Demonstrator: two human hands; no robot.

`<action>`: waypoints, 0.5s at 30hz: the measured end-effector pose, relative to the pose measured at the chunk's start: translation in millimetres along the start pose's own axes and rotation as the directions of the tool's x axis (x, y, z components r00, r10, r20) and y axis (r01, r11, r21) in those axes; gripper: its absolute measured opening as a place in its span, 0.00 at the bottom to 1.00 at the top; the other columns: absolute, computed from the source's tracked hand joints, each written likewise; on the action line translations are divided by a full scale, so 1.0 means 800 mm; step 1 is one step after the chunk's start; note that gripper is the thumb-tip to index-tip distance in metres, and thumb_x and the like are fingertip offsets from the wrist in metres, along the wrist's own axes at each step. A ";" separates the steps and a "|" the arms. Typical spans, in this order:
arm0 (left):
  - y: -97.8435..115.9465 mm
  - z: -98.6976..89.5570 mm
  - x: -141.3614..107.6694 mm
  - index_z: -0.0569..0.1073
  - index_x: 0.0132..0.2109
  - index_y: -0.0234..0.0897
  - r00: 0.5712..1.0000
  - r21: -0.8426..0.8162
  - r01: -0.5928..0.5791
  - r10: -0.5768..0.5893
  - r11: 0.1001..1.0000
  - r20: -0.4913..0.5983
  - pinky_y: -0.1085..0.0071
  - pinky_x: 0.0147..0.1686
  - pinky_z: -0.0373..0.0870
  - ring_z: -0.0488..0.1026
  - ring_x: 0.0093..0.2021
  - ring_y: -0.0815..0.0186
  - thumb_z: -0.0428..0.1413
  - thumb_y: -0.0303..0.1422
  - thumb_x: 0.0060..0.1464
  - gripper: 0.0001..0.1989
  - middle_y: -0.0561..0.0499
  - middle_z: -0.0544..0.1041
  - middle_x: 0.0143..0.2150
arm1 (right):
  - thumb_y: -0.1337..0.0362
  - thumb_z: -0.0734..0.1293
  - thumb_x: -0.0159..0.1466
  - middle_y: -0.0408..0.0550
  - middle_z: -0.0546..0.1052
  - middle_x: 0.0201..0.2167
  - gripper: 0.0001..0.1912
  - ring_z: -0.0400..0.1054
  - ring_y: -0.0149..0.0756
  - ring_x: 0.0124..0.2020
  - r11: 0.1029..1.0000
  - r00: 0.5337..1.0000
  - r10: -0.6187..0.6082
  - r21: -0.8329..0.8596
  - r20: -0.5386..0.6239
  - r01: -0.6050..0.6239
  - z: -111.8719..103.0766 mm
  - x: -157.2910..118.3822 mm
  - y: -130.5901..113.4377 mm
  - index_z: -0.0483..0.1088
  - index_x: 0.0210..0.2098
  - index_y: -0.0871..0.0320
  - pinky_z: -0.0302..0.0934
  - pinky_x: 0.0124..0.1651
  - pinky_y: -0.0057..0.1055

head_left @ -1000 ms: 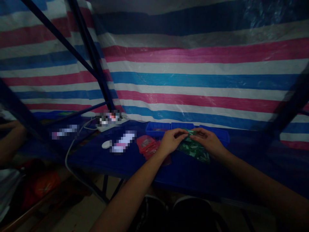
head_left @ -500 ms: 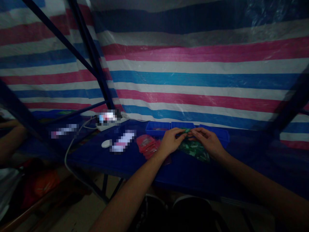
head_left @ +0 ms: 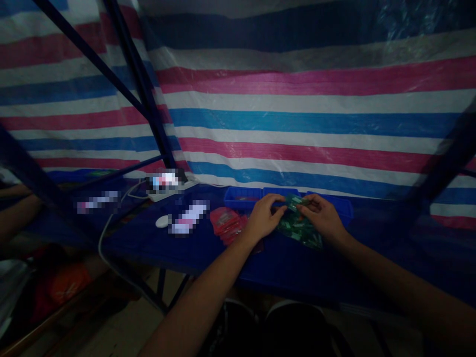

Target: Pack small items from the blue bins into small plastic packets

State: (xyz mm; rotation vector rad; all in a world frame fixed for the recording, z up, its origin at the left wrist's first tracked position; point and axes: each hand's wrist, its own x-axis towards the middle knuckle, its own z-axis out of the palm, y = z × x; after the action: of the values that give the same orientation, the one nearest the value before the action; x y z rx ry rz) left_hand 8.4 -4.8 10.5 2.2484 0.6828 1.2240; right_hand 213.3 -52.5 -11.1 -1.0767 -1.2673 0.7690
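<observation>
The left hand (head_left: 265,216) is curving over the near-left edge of the heap (head_left: 300,233), a loose mound of thin, glossy green plastic pouches. Its thumb and fingers are pinching a green pouch (head_left: 293,202), which is sitting just above the far side of the heap, creased and catching a dull shine. The right hand (head_left: 324,216) is arching in from the heap's right, fingertips drawn together and touching the pouch's edge; the light being so poor, I cannot tell whether they are gripping it or some small piece.

Left of the heap, red packets (head_left: 225,223) are lying overlapped, filmy and translucent, partly hidden by the left wrist. Behind the heap, shallow rectangular bins (head_left: 243,196) of blue plastic are standing in a row. Farther left of the heap, a smooth white disc (head_left: 162,221) is lying flat on the dark blue table (head_left: 178,253), and beyond it a white power strip (head_left: 158,197) is trailing a pale cable (head_left: 102,235). Well behind the heap, a wrinkled, striped plastic sheet (head_left: 316,124) is hanging. Far left of the heap, another person's forearm (head_left: 18,218) is showing.
</observation>
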 end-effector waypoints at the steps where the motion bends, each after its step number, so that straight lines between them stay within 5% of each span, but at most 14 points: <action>1: 0.001 0.000 0.000 0.76 0.52 0.37 0.999 0.027 -0.029 0.029 0.999 0.027 0.60 0.55 0.73 0.76 0.54 0.59 0.57 0.37 0.65 0.12 0.43 0.78 0.54 | 0.50 0.78 0.57 0.43 0.79 0.32 0.20 0.76 0.36 0.30 1.000 1.000 -0.008 0.009 0.003 0.008 0.001 0.000 -0.002 0.71 0.39 0.53 0.71 0.36 0.33; 7: 0.007 -0.003 0.000 0.77 0.55 0.38 0.989 0.068 -0.041 0.032 0.997 0.141 0.64 0.50 0.73 0.77 0.49 0.60 0.56 0.41 0.66 0.16 0.45 0.80 0.51 | 0.48 0.72 0.64 0.48 0.82 0.43 0.17 0.78 0.40 0.42 1.000 0.985 0.001 0.014 0.174 -0.003 0.008 -0.008 -0.018 0.77 0.44 0.53 0.70 0.51 0.37; 15: 0.004 -0.006 0.003 0.80 0.45 0.36 0.990 0.001 0.100 -0.100 0.995 0.097 0.68 0.41 0.73 0.77 0.39 0.63 0.53 0.42 0.67 0.16 0.47 0.81 0.41 | 0.48 0.76 0.58 0.47 0.81 0.38 0.21 0.75 0.37 0.32 0.999 1.000 -0.024 -0.028 -0.016 0.023 0.002 -0.003 -0.013 0.74 0.45 0.53 0.71 0.36 0.33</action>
State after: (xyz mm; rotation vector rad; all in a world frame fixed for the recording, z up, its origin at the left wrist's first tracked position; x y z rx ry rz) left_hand 5.8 -5.1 16.2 2.2256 0.7455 1.0605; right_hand 210.4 -58.1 -2.4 -1.0864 -1.2779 0.7258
